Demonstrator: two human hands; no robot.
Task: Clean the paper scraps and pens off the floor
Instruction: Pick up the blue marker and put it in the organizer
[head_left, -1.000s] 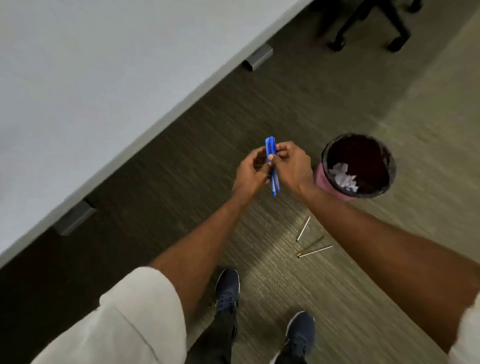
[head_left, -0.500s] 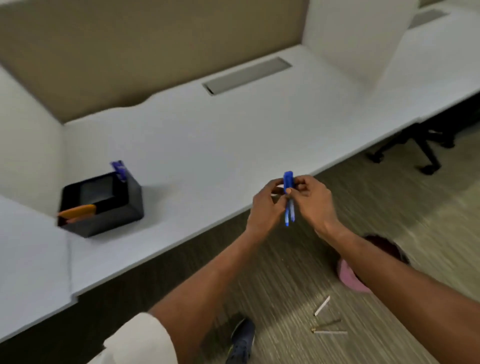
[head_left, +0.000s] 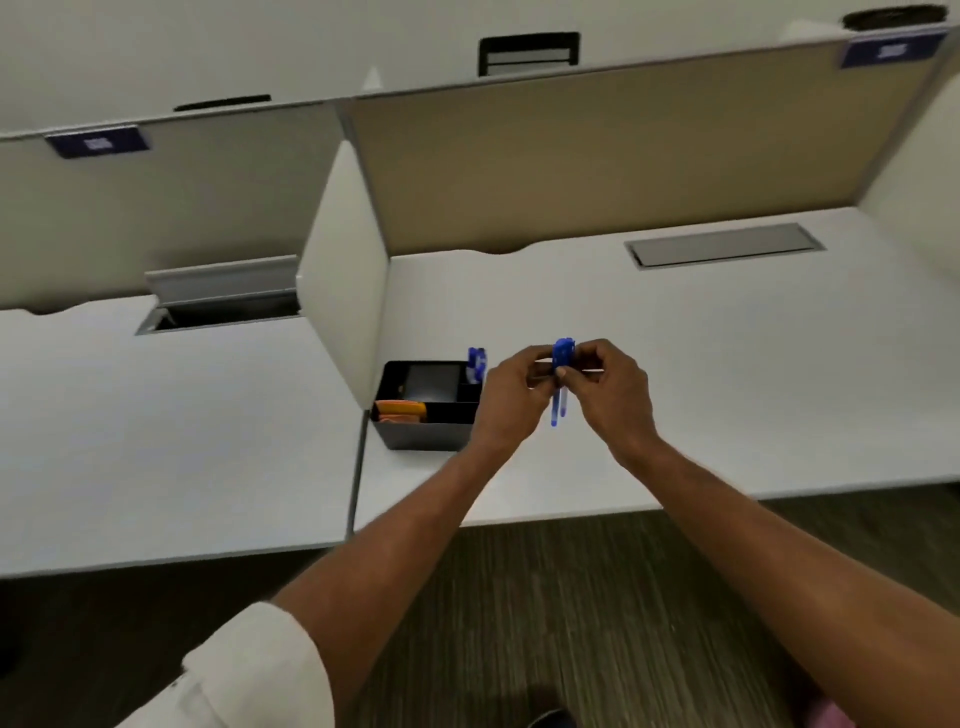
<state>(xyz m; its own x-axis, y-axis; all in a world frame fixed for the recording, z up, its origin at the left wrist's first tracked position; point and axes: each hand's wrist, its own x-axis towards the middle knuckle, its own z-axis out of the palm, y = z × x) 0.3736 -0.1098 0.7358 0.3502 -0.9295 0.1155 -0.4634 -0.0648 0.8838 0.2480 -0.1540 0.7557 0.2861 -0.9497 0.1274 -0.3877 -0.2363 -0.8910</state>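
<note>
Pinching slim blue plastic pens (head_left: 561, 387) between left hand (head_left: 511, 397) and right hand (head_left: 613, 387), I now face the white desk (head_left: 753, 374), not the floor (head_left: 519, 623); black box organiser (head_left: 426, 434) near, stowing likely next.

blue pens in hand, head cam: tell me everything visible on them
The blue pens form a small bundle, seemingly two, though blur hides the exact count. They look plastic, with solid blue caps on top and paler translucent barrels below. They stand near upright, caps up, in the air in front of the white desk, to the right of the black organizer. The left hand and right hand both pinch the bundle near the caps; nothing else touches it.
</note>
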